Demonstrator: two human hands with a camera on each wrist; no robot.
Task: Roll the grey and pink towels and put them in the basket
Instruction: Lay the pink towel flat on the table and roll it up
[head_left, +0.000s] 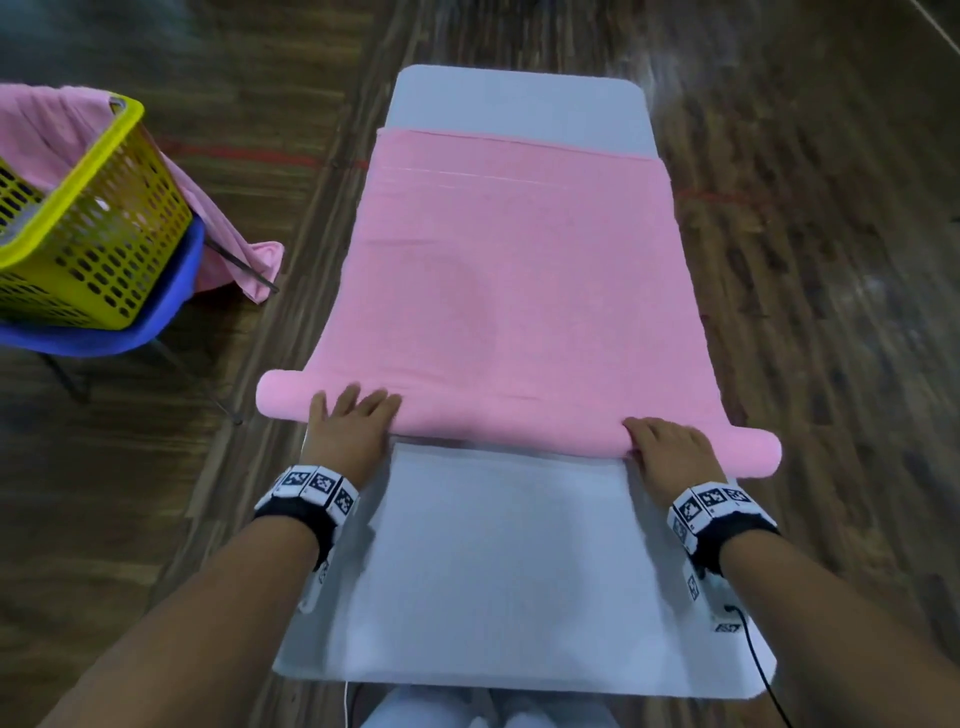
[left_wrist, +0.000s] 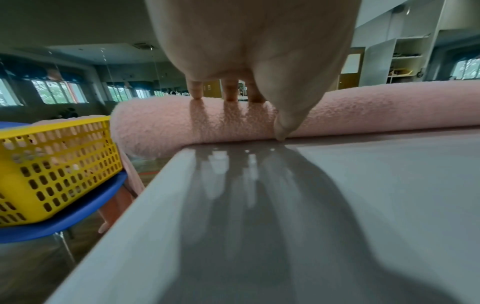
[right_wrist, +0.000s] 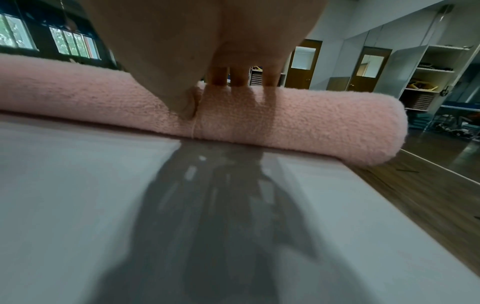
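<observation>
Under both hands' flat, spread fingers, left hand and right hand, the pink towel is barely rolled; most lies flat beyond, basket waiting, grey towel unseen.

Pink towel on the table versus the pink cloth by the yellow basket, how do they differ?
The pink towel lies flat on the white table, its near end rolled under both hands; the pink cloth hangs crumpled beside the yellow basket. The towel is being handled; nothing touches the cloth. Both look a similar pink.
</observation>
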